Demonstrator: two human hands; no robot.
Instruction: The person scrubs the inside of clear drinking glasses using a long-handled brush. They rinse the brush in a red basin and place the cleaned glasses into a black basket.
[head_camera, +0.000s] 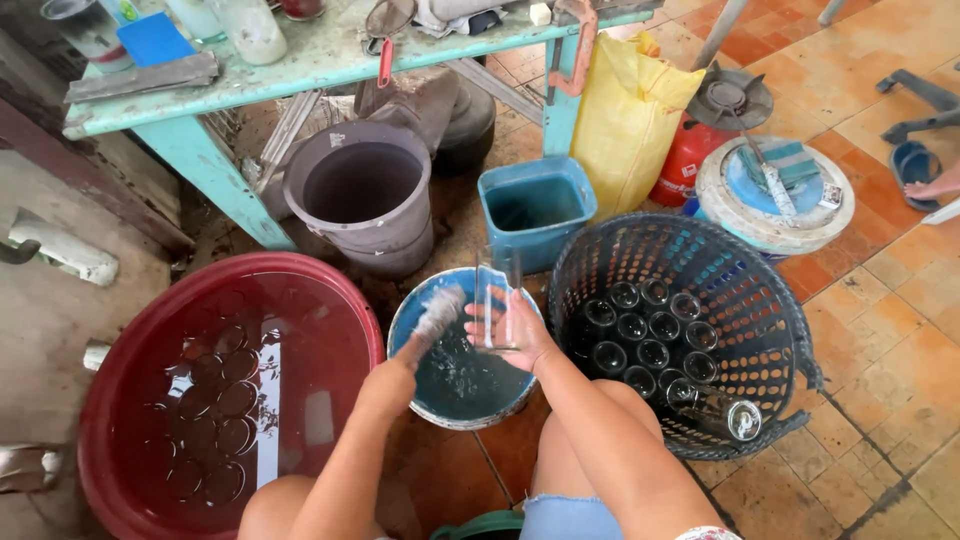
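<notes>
My right hand (512, 325) holds a clear drinking glass (497, 290) upright over a blue basin (410, 310) of soapy water. My left hand (405, 355) grips a grey scrubbing sponge or brush (437, 312), blurred, just left of the glass. To the right stands a dark plastic basket (720, 270) with several clear glasses mouth-up inside. At the left, a large red tub (130, 370) of water has several glasses submerged in it.
Behind the basin stand a grey bucket (365, 190) and a small blue square tub (535, 205). A turquoise table (320, 60) with clutter runs along the top. A yellow sack (625, 115), a red gas cylinder (690, 150) and a white lidded pail (775, 195) stand at right.
</notes>
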